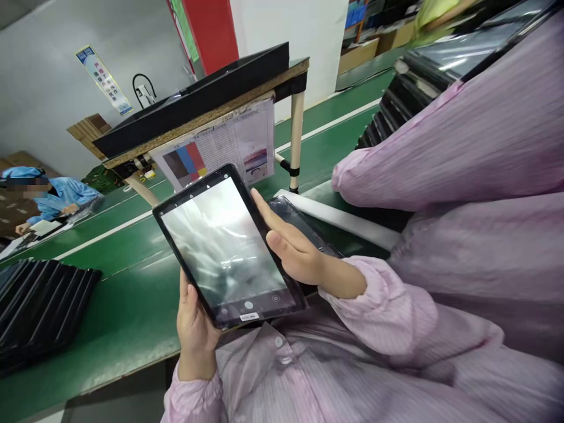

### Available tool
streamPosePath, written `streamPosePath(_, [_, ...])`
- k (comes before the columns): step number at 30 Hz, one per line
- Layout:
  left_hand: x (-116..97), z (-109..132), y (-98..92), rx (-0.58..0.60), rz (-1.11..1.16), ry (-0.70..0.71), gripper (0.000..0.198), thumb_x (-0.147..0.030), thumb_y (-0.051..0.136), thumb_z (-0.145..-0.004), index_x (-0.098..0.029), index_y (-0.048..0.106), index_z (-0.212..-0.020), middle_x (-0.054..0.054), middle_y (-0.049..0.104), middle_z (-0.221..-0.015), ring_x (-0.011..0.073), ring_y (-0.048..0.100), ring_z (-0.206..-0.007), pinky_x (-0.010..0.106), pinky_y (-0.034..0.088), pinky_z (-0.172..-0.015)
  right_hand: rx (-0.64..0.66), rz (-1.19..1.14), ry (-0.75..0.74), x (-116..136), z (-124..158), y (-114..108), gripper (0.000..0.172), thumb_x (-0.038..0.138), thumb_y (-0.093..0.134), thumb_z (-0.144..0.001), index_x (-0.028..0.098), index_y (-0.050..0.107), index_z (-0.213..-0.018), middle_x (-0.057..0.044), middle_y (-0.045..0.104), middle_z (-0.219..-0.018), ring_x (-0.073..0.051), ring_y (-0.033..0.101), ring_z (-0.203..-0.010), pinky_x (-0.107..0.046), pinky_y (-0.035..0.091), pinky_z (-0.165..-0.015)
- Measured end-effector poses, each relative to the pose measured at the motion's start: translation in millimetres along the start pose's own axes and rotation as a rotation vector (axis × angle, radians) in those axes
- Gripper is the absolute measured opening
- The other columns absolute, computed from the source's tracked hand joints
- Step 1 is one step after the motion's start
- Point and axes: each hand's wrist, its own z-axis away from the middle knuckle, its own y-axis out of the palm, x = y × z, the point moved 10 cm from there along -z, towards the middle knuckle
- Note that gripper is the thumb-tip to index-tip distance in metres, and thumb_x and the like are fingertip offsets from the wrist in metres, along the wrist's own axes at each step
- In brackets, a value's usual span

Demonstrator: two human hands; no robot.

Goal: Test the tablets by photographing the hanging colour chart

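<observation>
A tablet (pixel 229 252) with a black frame is held up in front of my body, tilted, with its lit screen towards me. The screen shows a blurred pale grey-green picture and a round button near its lower edge. My left hand (pixel 196 323) grips the lower left edge, its thumb by the frame and the other fingers mostly hidden behind. On the opposite edge, my right hand (pixel 299 249) holds the tablet with thumb and fingers along its side. Behind my right hand lies a dark flat item in clear wrap (pixel 302 220), partly hidden.
A green bench (pixel 127 311) carries a stack of black wrapped items (pixel 44 311) at left and another stack (pixel 396 100) at upper right. A raised shelf (pixel 202 117) stands ahead. Pink cloth (pixel 476 135) fills the right side. A person in blue (pixel 66 194) sits at far left.
</observation>
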Motion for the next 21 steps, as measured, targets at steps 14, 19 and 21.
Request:
streamPosePath(14, [2, 20, -6.8, -0.099, -0.039, -0.046, 0.049, -0.037, 0.07, -0.088, -0.04, 0.062, -0.136, 0.002, 0.067, -0.139, 0.0212, 0.068, -0.12, 0.033, 0.058, -0.096, 0.056, -0.046, 0.125, -31, -17, 2, 0.077, 0.068, 0.035, -0.099, 0.029, 0.018, -0.164, 0.005, 0.025, -0.166, -0.027, 0.029, -0.153, -0.043, 0.022, -0.128])
streamPosePath(19, [-21, 16, -30.4, -0.212, -0.153, -0.112, 0.048, -0.034, 0.07, -0.087, -0.032, 0.065, -0.134, 0.005, 0.069, -0.135, 0.0222, 0.07, -0.115, 0.032, 0.059, -0.093, -0.083, -0.12, 0.271, -73, 0, -24, 0.087, 0.075, 0.034, -0.096, 0.03, 0.004, -0.165, -0.006, 0.04, -0.16, -0.028, 0.056, -0.135, -0.051, 0.04, -0.118])
streamPosePath(21, [-29, 8, -48.5, -0.27, -0.203, -0.126, 0.046, -0.032, 0.069, -0.087, -0.029, 0.066, -0.133, 0.006, 0.071, -0.132, 0.0224, 0.072, -0.112, 0.032, 0.06, -0.093, -0.153, -0.005, 0.356, -93, 17, -46, 0.088, 0.077, 0.036, -0.094, 0.027, 0.018, -0.164, -0.008, 0.044, -0.157, -0.031, 0.058, -0.132, -0.055, 0.04, -0.117])
